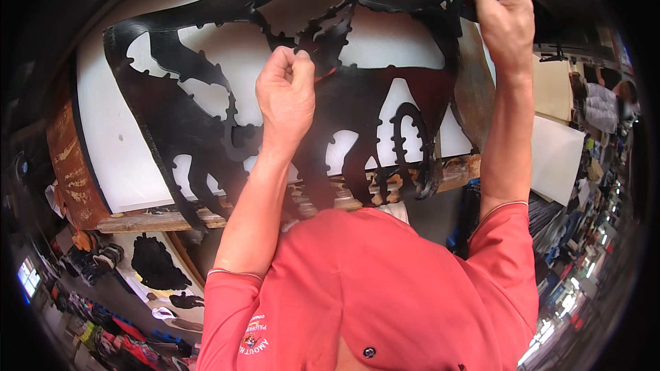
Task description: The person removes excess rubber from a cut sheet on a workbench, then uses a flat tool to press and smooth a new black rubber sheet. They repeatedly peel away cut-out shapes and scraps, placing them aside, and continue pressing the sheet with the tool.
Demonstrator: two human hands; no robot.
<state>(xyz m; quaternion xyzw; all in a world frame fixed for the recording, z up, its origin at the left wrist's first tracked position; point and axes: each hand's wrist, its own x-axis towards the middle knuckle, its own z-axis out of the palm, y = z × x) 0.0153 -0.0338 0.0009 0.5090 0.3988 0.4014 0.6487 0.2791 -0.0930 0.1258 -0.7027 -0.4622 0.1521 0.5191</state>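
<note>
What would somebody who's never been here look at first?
Probably the big black sheet full of holes with knobbly edges, spread over a white surface in the upper half. Next might come the bright red shirt, bottom middle. Then the left hand, pinching black material near the middle, and the right hand, up at top right.

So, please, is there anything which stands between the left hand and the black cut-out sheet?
Nothing visible stands between them: the left hand appears to pinch part of the black cut-out sheet directly. The white board shows behind the sheet, not in between.
</note>
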